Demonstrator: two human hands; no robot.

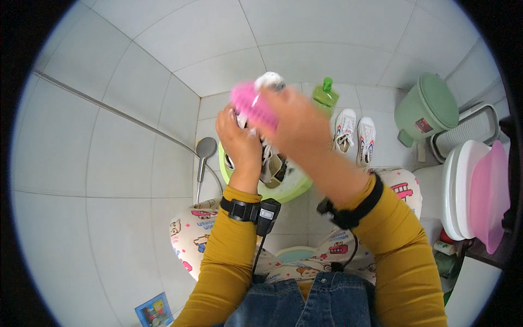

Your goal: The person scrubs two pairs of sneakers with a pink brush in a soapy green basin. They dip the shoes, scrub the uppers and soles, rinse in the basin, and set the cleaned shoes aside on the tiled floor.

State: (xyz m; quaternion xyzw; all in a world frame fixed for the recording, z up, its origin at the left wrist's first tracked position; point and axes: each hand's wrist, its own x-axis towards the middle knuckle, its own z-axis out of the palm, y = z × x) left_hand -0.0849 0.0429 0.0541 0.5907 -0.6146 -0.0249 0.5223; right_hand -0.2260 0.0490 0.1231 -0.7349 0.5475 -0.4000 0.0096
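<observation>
A pink scrubbing brush, blurred, is gripped in my right hand, its bristles close against a shoe. My left hand holds that dark and white lace-up shoe over a lime-green basin. Most of the shoe is hidden by the brush and my hands. A white, foamy-looking patch shows beyond the brush; I cannot tell whether it is the shoe's toe or suds. Soapy water fills the basin, and another shoe with a beige inside lies in it.
White sneakers and a green liquid bottle stand past the basin. A shower head on its hose is at the left wall. To the right are a green lidded bin, a grey basin and stacked white and pink basins.
</observation>
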